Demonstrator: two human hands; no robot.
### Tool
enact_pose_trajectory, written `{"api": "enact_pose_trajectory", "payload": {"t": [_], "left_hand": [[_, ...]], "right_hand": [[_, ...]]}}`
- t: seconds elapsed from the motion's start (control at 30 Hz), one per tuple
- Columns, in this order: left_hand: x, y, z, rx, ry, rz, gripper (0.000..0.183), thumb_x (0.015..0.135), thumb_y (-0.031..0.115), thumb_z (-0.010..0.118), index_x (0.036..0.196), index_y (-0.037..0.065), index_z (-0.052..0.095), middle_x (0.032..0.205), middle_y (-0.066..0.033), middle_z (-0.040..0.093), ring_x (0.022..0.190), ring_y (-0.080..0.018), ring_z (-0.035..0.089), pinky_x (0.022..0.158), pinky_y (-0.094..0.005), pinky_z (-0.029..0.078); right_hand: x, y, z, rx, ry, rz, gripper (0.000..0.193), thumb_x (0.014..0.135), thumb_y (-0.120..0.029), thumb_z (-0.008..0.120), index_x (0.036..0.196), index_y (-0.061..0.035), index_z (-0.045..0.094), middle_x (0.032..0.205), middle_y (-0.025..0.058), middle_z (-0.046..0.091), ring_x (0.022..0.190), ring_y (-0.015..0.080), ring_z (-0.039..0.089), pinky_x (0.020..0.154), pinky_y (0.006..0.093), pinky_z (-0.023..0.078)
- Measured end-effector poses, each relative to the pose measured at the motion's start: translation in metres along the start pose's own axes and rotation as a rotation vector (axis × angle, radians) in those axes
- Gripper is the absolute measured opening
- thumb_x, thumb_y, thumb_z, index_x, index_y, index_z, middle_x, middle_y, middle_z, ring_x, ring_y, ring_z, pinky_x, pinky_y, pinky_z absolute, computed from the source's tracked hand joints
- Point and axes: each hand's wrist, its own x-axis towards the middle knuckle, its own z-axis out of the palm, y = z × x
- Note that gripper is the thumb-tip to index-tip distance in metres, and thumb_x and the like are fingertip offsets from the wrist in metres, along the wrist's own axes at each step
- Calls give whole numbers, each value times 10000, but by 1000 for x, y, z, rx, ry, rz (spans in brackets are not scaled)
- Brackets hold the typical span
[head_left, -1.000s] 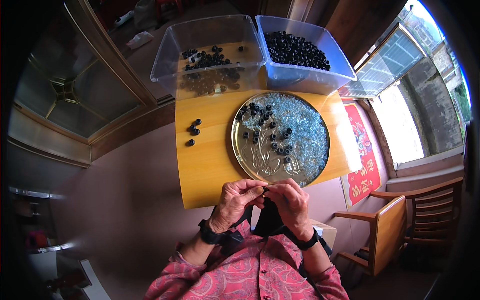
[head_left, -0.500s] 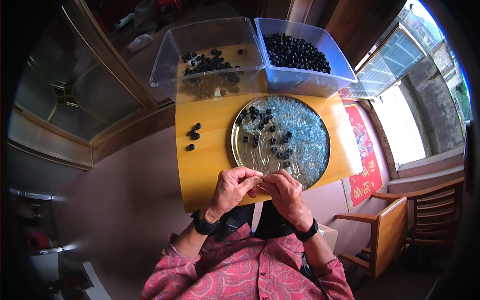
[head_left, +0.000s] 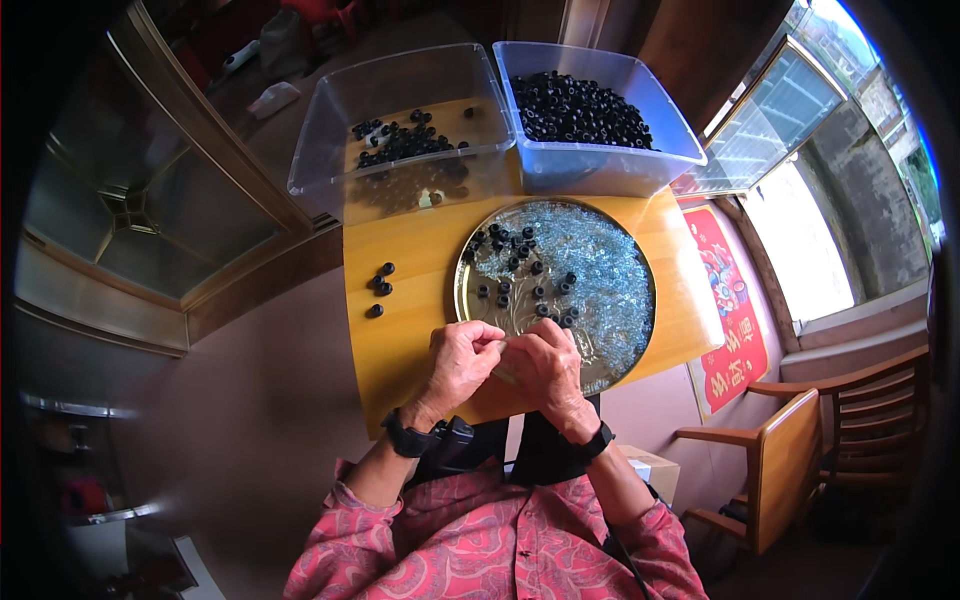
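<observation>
Both hands met over the 7-to-8 o'clock edge of a round gold tray [head_left: 480, 319], clock directions read from the tray's centre as seen from above. Left hand [head_left: 462, 365] lay toward 8 o'clock, thumb and forefinger drawn in narrow; right hand [head_left: 548, 370] lay near 6 o'clock, fingers curled, its tips close against the left's. Whether either grip held anything could not be told; the fingers hid whatever might have been between them. Small pale-blue glassy beads [head_left: 608, 288] covered the tray thickly from about 11 o'clock round to 5. Larger black beads [head_left: 528, 233] lay scattered on it, clustered toward 11 o'clock and strung loosely past the middle to near the right hand's knuckles. Four loose black beads [head_left: 377, 310] sat off the tray at 9 o'clock, on the yellow-brown table [head_left: 395, 365]. Beyond the tray stood two clear plastic bins: the left bin [head_left: 312, 172] at 11 o'clock, with a thin spread of black beads, and the right bin [head_left: 612, 168] just past 12, heaped with them. Dark bands circled both wrists. A red poster [head_left: 735, 355] showed at 3 o'clock, a wooden chair [head_left: 785, 470] at 4.
</observation>
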Motion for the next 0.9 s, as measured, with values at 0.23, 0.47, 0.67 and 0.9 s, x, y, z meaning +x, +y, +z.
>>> {"api": "enact_pose_trajectory", "payload": {"t": [0.23,0.47,0.67,0.9], "left_hand": [[3,-3,6,290,85,209,134,821,4,621,917,4,714,840,-186,670,778,-348,667,699,-398,544],[0,-6,13,396,136,320,126,829,-31,624,920,-12,709,852,-159,651,764,-322,658,686,-381,535],[-4,-4,19,489,128,388,172,819,-70,586,954,-18,679,880,-156,627,811,-338,646,700,-407,534],[-13,-2,24,630,143,445,181,813,-58,578,969,-22,662,870,-154,594,785,-355,629,685,-429,523]], "right_hand": [[3,4,7,9,-33,18,79,725,-108,753,790,-88,713,769,51,569,730,258,569,659,381,428],[2,7,10,62,-44,98,56,733,-83,736,766,-63,697,784,69,584,732,293,577,677,399,455],[7,7,4,84,-102,139,51,727,-64,731,739,-52,683,780,89,595,722,311,594,654,411,474],[12,3,-5,249,-129,123,53,719,-38,717,711,-10,672,746,132,585,685,350,604,620,447,490]]}}
